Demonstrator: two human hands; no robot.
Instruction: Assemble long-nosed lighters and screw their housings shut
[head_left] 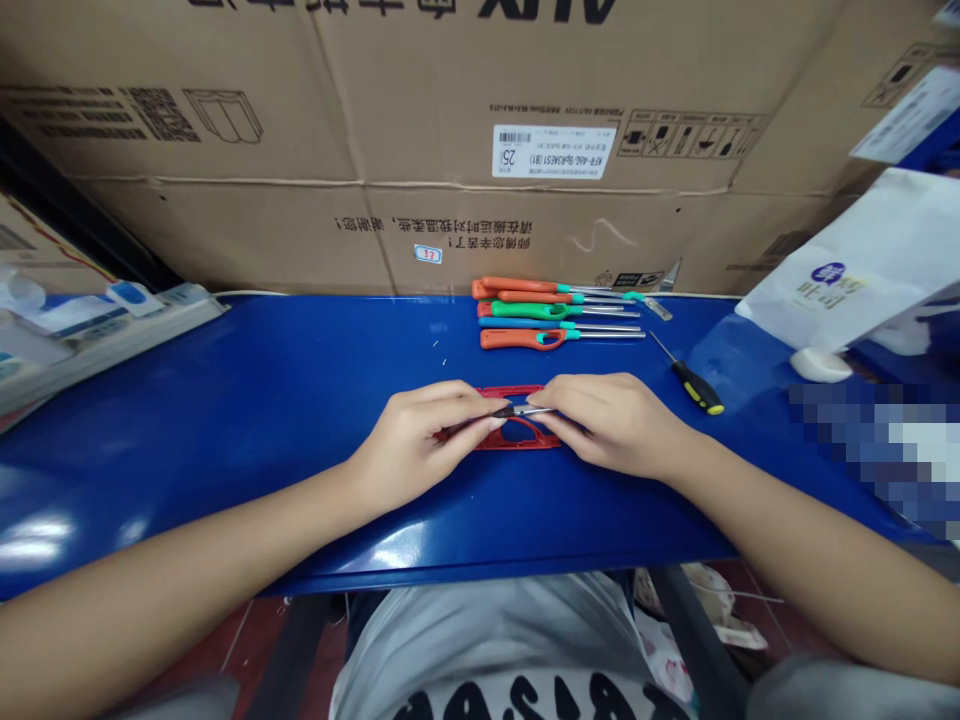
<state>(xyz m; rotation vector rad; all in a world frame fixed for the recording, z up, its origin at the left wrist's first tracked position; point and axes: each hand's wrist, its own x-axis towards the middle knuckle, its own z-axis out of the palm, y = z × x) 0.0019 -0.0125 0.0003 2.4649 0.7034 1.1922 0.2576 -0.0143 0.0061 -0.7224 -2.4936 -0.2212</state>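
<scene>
My left hand (420, 440) pinches the dark end of a slim black-and-silver part (516, 411) between thumb and fingertips. On its silver end the fingers of my right hand (615, 420) are closed as well. The part lies level between both hands, just over two red plastic lighter casing halves. The far casing half (513, 390) shows between my fingers. The near casing half (517, 446), with its oval trigger opening, lies below the part. My hands cover the outer ends of both halves.
Several long-necked lighters (517, 340) lie stacked behind my hands. A black-and-yellow screwdriver (697, 387) is to their right. A white bag (847, 270) stands at the right, a power strip (112, 350) at the left. A large cardboard box (420, 120) borders the blue table (225, 400).
</scene>
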